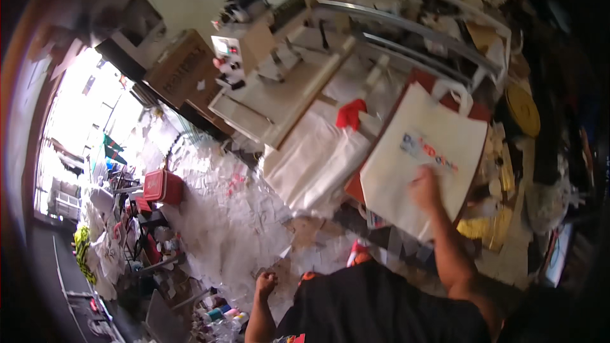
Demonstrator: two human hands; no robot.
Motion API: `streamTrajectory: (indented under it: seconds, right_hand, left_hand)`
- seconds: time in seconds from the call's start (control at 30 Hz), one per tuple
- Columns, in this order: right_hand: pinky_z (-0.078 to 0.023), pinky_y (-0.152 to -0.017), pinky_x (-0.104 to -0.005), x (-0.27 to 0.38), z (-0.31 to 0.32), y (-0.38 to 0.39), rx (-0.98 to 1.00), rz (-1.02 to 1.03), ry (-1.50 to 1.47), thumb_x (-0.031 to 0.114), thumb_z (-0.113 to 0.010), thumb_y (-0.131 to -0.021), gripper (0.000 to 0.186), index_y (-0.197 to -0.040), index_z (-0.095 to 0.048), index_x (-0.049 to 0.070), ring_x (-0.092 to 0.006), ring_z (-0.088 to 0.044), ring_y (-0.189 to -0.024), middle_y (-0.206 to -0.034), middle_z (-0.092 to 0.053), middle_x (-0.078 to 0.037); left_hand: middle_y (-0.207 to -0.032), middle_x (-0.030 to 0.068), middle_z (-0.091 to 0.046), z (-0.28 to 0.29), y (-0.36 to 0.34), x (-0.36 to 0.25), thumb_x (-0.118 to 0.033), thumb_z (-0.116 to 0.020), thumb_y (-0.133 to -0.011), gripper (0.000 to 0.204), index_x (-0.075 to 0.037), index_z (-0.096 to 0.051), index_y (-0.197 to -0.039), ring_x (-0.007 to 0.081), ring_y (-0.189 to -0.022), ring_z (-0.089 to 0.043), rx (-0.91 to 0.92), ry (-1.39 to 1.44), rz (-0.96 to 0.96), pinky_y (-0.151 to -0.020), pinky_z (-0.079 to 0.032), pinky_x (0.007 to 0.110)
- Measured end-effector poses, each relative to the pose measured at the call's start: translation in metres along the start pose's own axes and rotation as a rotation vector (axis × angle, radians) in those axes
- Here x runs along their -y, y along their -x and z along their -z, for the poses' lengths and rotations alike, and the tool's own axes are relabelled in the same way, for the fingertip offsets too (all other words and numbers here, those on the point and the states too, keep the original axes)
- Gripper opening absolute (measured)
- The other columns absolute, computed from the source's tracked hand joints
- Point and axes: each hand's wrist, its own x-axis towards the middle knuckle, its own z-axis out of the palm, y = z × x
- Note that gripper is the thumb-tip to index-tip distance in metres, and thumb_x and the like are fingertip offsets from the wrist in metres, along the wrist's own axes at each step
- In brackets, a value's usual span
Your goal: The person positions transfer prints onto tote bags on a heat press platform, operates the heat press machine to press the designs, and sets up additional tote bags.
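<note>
A white bag (406, 178) with a loop handle and small coloured print lies on a reddish-brown board (416, 79) at the right. My right hand (424, 188) is over the bag, just below the print. It is smeared by motion, so its fingers and whether it touches the bag are unclear. My left hand (266, 283) hangs low, away from the bag, its fingers curled in; what they hold, if anything, is too small to make out. More white material (318, 159) lies left of the bag, with a red cloth (351, 115) on it.
A pale worktable (248, 114) stands beyond the white material, with a large cardboard box (184, 70) behind it. Metal rails (413, 25) run along the back right. Scraps (222, 228) litter the floor. A red container (163, 187) stands at the left.
</note>
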Motion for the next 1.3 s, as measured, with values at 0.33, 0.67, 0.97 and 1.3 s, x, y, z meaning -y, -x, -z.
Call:
streamTrajectory:
  seconds: [0.33, 0.67, 0.97, 1.3]
  right_hand:
    - [-0.053, -0.067, -0.0306, 0.169, -0.073, 0.053, 0.481, 0.055, -0.601, 0.021, -0.066, -0.093, 0.018, -0.093, -0.061, 0.004, -0.0131, -0.066, -0.073, -0.08, -0.066, -0.006]
    - [-0.054, -0.068, -0.0383, 0.096, -0.262, 0.058, 0.398, -0.077, -0.252, 0.026, -0.07, -0.086, 0.026, -0.084, -0.064, 0.001, -0.0282, -0.068, -0.071, -0.077, -0.07, -0.014]
    - [-0.054, -0.081, -0.0417, -0.014, -0.423, -0.02, 0.026, -0.79, 0.244, 0.04, -0.062, -0.086, 0.048, -0.097, -0.067, -0.007, -0.0346, -0.07, -0.088, -0.091, -0.071, -0.024]
    - [-0.053, -0.083, -0.0398, -0.01, -0.467, -0.031, -0.056, -1.018, 0.333, 0.034, -0.06, -0.085, 0.049, -0.1, -0.064, -0.012, -0.0356, -0.067, -0.092, -0.098, -0.07, -0.026]
  left_hand:
    - [-0.095, 0.0118, -0.071, 0.013, 0.029, 0.058, -0.029, -0.058, -0.096, 0.035, -0.002, -0.059, -0.119, 0.0187, -0.066, -0.066, 0.03, 0.133, 0.129, -0.053, -0.049, 0.03]
    - [-0.095, 0.0121, -0.072, 0.038, 0.006, 0.073, -0.028, -0.055, -0.097, 0.035, 0.0, -0.063, -0.116, 0.0188, -0.071, -0.068, 0.119, 0.052, 0.168, -0.057, -0.052, 0.03]
    - [-0.095, 0.0157, -0.07, 0.111, -0.099, 0.012, -0.015, -0.049, -0.098, 0.027, 0.004, -0.062, -0.114, 0.0221, -0.077, -0.069, 0.179, 0.075, 0.024, -0.066, -0.057, 0.033]
    - [-0.087, 0.011, -0.073, 0.229, -0.18, 0.019, -0.021, -0.057, -0.085, 0.033, 0.001, -0.07, -0.107, 0.0176, -0.071, -0.07, 0.044, -0.051, 0.069, -0.065, -0.055, 0.031]
